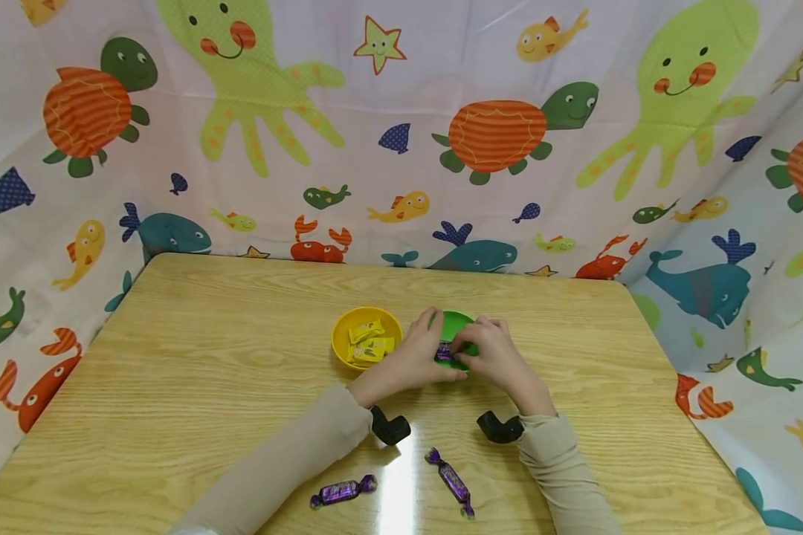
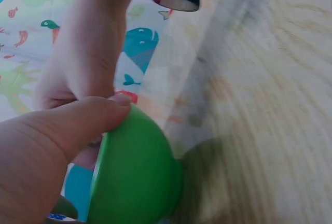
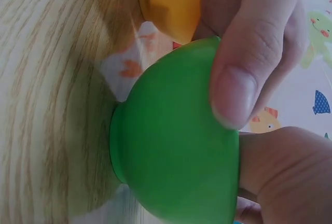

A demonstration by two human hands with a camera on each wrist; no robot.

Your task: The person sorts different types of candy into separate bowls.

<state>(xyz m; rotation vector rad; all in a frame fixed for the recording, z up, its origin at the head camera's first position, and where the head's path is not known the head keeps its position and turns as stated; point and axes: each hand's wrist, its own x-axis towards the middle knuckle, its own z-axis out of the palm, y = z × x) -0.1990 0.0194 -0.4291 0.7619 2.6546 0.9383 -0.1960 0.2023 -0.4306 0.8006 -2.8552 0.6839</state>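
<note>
My left hand (image 1: 420,349) grips the rim of a green bowl (image 1: 456,324), its thumb over the near edge and its fingers round the far left side. In the left wrist view the thumb presses on the green bowl's rim (image 2: 136,169). My right hand (image 1: 491,355) reaches into the bowl from the right, fingers curled at a purple-wrapped candy (image 1: 444,352) and appearing to pinch it. The right wrist view shows the right fingers (image 3: 285,154) dipping behind the bowl's wall (image 3: 179,130), so their tips are hidden. The bowl stands upright on the table.
Left of the green bowl stands a yellow bowl (image 1: 338,343) with several yellow-wrapped candies (image 1: 371,349). Two purple-wrapped candies, one at left (image 1: 340,492) and one at right (image 1: 453,481), lie near the front of the wooden table (image 1: 207,357). A patterned curtain (image 1: 401,89) hangs behind.
</note>
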